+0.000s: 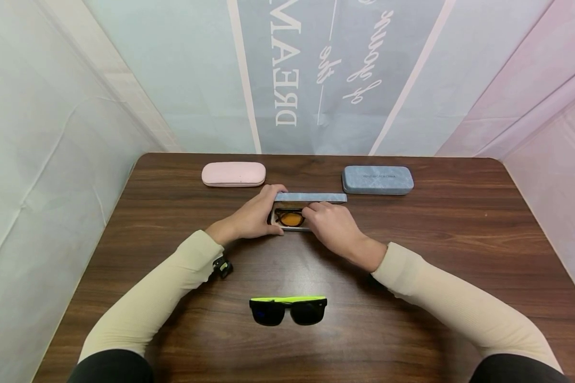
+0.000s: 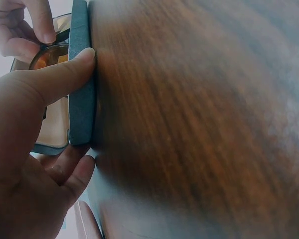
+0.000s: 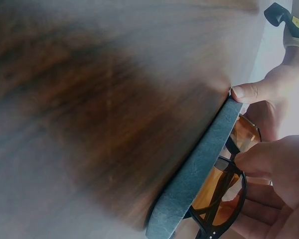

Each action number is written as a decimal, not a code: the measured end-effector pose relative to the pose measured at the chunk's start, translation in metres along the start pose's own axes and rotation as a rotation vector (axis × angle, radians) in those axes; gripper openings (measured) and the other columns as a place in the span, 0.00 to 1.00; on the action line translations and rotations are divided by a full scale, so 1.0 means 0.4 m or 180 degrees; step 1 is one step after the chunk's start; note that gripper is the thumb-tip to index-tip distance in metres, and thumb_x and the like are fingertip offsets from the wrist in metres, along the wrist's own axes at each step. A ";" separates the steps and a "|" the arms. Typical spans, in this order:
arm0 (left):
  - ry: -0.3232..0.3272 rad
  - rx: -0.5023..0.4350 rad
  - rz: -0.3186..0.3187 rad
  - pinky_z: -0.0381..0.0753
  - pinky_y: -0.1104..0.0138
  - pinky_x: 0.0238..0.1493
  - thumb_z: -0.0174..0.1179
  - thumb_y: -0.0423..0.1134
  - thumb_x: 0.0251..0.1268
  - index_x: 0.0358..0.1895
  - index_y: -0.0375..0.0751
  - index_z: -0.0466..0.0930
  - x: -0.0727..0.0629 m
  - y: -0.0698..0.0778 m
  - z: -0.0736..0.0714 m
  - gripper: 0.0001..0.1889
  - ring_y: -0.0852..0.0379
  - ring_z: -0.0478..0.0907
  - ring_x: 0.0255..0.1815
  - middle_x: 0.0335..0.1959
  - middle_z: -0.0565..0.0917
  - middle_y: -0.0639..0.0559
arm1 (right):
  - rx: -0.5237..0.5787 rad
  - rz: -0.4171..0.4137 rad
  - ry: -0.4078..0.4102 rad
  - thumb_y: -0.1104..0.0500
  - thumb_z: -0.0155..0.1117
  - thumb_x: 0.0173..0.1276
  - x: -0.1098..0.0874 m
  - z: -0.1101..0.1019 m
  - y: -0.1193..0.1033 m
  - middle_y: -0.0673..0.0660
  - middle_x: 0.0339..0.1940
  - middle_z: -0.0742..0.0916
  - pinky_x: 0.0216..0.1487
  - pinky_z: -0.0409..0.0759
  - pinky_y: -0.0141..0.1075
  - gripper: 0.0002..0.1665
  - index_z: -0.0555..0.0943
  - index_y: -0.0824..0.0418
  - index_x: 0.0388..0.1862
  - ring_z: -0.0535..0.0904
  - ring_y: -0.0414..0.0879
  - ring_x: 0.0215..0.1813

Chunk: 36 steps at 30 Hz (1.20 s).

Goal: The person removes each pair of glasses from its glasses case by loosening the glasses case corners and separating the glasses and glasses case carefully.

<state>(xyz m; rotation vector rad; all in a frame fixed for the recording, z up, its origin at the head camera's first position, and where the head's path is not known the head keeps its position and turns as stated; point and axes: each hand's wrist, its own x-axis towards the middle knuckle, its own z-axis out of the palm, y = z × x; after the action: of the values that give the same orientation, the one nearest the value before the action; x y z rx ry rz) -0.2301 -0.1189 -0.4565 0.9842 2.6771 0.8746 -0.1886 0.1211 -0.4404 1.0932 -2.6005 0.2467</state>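
A blue glasses case (image 1: 311, 197) lies open on the table, its lid raised at the back. My left hand (image 1: 255, 217) grips its left end, the thumb on the front wall (image 2: 81, 117) and the other fingers around the far side. Inside are black-framed glasses (image 1: 291, 219) with orange lenses. With thumb and fingers, my right hand (image 1: 334, 226) pinches these glasses near the middle of the frame; in the right wrist view the near rim (image 3: 244, 191) stands above the case wall. The right hand hides the case's right end in the head view.
Behind the left hand lies a closed pink glasses case (image 1: 233, 174). A closed blue case (image 1: 378, 180) sits at the back right. Nearer the person are black sunglasses (image 1: 288, 310) with lime-green temples, on the brown wooden table (image 1: 460, 234). Printed cloth hangs behind.
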 end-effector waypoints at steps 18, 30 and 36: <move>-0.0042 0.0009 -0.0014 0.74 0.55 0.57 0.78 0.45 0.55 0.74 0.40 0.53 -0.001 0.003 -0.003 0.50 0.48 0.70 0.54 0.60 0.66 0.41 | -0.0060 -0.0058 0.0016 0.65 0.75 0.64 0.000 -0.008 -0.008 0.56 0.37 0.87 0.36 0.84 0.42 0.05 0.87 0.61 0.38 0.84 0.50 0.39; -0.0038 0.0009 0.0004 0.74 0.55 0.57 0.79 0.45 0.55 0.74 0.41 0.54 -0.001 0.003 -0.002 0.49 0.49 0.70 0.55 0.60 0.66 0.41 | 0.0103 -0.0001 -0.0017 0.65 0.76 0.63 -0.002 -0.018 -0.009 0.56 0.37 0.85 0.39 0.84 0.43 0.06 0.86 0.61 0.37 0.83 0.50 0.40; -0.0045 0.0008 -0.0017 0.74 0.55 0.57 0.78 0.45 0.56 0.73 0.41 0.54 -0.003 0.006 -0.002 0.48 0.49 0.70 0.54 0.60 0.66 0.42 | 0.0087 -0.0039 0.0018 0.64 0.75 0.64 -0.005 -0.023 -0.010 0.55 0.36 0.85 0.40 0.84 0.42 0.05 0.86 0.61 0.36 0.82 0.50 0.40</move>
<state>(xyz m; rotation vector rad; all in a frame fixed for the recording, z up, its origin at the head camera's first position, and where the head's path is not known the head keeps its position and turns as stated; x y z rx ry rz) -0.2283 -0.1185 -0.4544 0.9798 2.6686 0.8604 -0.1824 0.1220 -0.4323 1.1157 -2.5919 0.2831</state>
